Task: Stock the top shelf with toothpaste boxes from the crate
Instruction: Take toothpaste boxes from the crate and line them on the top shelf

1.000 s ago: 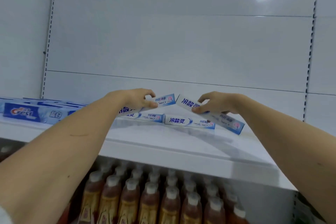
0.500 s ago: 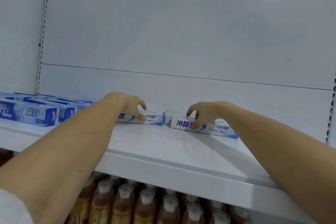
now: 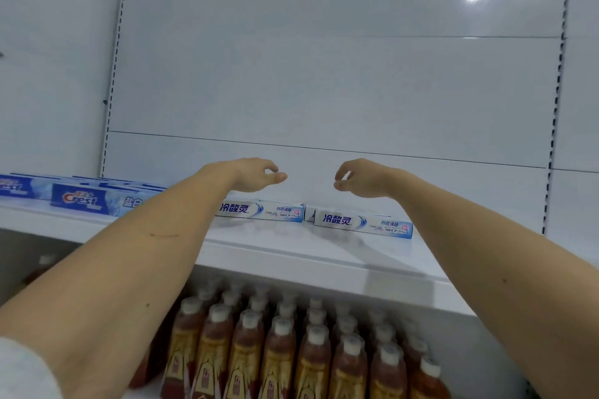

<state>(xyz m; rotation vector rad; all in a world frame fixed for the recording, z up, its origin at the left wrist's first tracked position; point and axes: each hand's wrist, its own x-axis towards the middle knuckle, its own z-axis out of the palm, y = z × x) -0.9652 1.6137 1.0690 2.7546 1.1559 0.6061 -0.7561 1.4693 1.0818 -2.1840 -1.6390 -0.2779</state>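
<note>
White toothpaste boxes (image 3: 363,223) lying flat, lengthwise along shelf (image 3: 291,256), hands (image 3: 256,173) above.

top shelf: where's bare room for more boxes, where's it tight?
Bare shelf runs along the front edge before both white toothpaste boxes, and right of the right box toward the slotted upright. Left end is crowded with Crest boxes. Both hands hover empty above.

Two bare forearms. Thin scratch line across the left forearm (image 3: 163,234). Pale grey sleeve (image 3: 22,369) edge at lower left.
</note>
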